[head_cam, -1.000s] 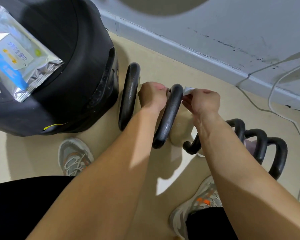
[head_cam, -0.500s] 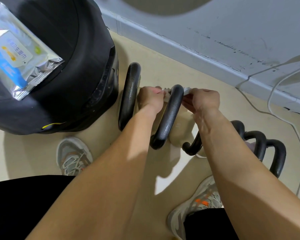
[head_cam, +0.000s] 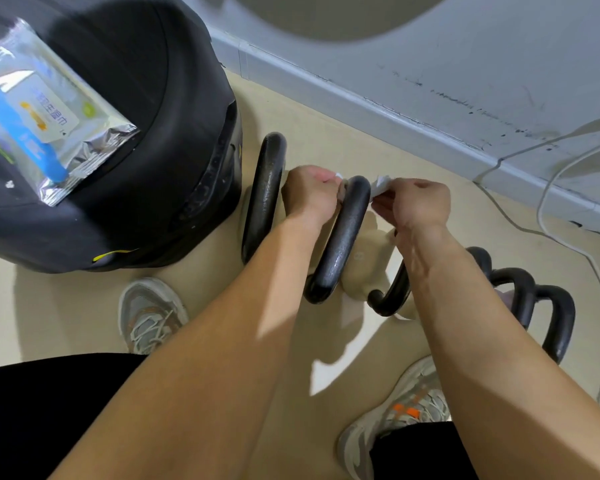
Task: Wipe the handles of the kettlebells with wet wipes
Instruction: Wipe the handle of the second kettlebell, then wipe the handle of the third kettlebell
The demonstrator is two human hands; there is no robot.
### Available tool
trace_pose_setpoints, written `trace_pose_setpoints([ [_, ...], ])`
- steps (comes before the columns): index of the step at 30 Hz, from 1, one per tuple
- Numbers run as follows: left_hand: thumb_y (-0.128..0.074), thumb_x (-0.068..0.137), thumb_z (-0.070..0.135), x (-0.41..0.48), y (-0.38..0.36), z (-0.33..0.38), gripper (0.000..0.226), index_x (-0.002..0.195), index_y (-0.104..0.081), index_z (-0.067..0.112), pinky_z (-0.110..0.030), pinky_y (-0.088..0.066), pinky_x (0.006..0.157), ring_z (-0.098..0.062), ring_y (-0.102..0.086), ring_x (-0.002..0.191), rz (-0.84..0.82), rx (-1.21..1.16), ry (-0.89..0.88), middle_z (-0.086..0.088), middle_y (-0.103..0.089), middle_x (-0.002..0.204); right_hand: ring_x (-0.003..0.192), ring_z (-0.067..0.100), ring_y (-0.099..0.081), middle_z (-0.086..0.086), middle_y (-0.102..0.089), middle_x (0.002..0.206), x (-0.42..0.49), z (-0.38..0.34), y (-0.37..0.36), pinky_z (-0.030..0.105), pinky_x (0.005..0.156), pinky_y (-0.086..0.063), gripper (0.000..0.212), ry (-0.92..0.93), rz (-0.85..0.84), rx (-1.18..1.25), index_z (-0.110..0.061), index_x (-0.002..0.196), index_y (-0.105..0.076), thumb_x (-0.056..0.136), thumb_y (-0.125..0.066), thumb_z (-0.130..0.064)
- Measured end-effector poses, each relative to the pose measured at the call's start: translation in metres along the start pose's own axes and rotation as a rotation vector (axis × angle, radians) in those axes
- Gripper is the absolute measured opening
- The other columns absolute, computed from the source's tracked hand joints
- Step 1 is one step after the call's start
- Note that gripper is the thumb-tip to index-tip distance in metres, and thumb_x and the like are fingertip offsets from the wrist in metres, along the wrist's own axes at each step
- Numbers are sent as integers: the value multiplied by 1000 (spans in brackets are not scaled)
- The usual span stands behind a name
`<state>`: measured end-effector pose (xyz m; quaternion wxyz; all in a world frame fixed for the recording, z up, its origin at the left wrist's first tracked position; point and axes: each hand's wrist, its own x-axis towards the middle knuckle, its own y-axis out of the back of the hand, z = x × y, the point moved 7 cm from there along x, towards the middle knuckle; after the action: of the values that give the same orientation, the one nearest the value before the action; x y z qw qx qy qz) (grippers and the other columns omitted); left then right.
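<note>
Left hand (head_cam: 309,195), right hand (head_cam: 418,206) pinch wipe (head_cam: 379,186) around handle (head_cam: 343,237) | wipes pack (head_cam: 49,109) (contents hidden)

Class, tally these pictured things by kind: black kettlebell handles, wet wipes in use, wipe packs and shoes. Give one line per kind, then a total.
Kettlebell handles: 5 (one partly hidden)
Wet wipe: 1
Wipe pack: 1
Shoes: 2
Total: 9
</note>
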<state>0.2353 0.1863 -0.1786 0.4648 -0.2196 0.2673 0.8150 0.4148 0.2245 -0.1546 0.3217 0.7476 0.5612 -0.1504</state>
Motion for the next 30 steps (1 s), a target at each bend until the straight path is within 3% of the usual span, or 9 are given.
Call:
trace_pose_setpoints([
  [3, -71, 87, 17, -6, 1, -2, 37, 55, -55, 24, -37, -58, 85, -22, -62, 73, 48, -25, -4, 6, -62, 68, 68, 31, -75, 20, -76, 79, -1, 0, 3, 35, 65, -64, 13, 56, 29, -7, -1, 74, -74, 81, -65, 1],
  [9, -67, 92, 13, -17, 9, 23, 16, 80, -63, 24, -26, -57, 75, -8, -62, 60, 27, -206, -126, 10, -65, 67, 66, 32, -74, 21, -72, 75, -19, 12, -7, 34, 65, -62, 15, -22, -112, 53, -2, 71, -68, 84, -67, 7],
  [12, -67, 91, 15, -19, 11, 17, 20, 77, -62, 28, -33, -58, 83, -11, -67, 71, 12, -139, -144, 13, -67, 70, 75, 35, -77, 18, -76, 79, -22, 6, -2, 41, 73, -65, 10, 74, -80, 5, -2, 73, -73, 83, -69, -1],
  [14, -68, 90, 17, -19, 10, 9, 17, 80, -63, 28, -37, -57, 88, -15, -69, 84, -20, -21, -122, 9, -71, 85, 75, 30, -77, 12, -77, 77, -23, -1, 7, 44, 78, -65, 14, 170, -35, -50, -5, 74, -76, 83, -67, -9],
  [17, -67, 91, 16, -26, 9, 5, 15, 83, -63, 28, -33, -56, 90, -12, -68, 86, -6, 83, -127, 7, -70, 88, 75, 22, -77, 5, -78, 77, -25, -5, 14, 46, 82, -64, 16, 234, -28, -89, -9, 78, -78, 85, -66, -17],
  [19, -66, 91, 17, -31, 12, 12, 14, 82, -62, 27, -33, -57, 85, -13, -68, 79, 41, 41, -171, 6, -70, 81, 76, 21, -78, 4, -78, 77, -30, 2, 12, 47, 83, -63, 15, 215, -53, -125, -13, 76, -76, 86, -66, -18],
  [24, -64, 92, 17, -40, 21, 38, 14, 80, -63, 26, -27, -53, 75, -13, -68, 72, 44, 21, -324, 8, -68, 69, 94, 41, -74, 18, -72, 84, -47, 25, -2, 41, 81, -64, 16, 49, -135, 36, -7, 79, -69, 90, -59, 2],
  [27, -63, 93, 18, -40, 19, 39, 10, 84, -62, 24, -21, -48, 75, -11, -63, 77, 20, 175, -340, 11, -66, 76, 85, 35, -76, 15, -74, 80, -48, 17, 4, 40, 80, -64, 14, 88, -80, 72, -4, 81, -70, 90, -60, -1],
  [30, -58, 93, 15, -28, 13, 22, 9, 91, -66, 19, -29, -52, 86, -18, -63, 88, -87, 329, -203, 2, -69, 93, 74, 23, -74, 5, -72, 73, -50, 1, 18, 33, 74, -61, 19, 176, -13, 103, -10, 81, -67, 93, -55, -3],
])
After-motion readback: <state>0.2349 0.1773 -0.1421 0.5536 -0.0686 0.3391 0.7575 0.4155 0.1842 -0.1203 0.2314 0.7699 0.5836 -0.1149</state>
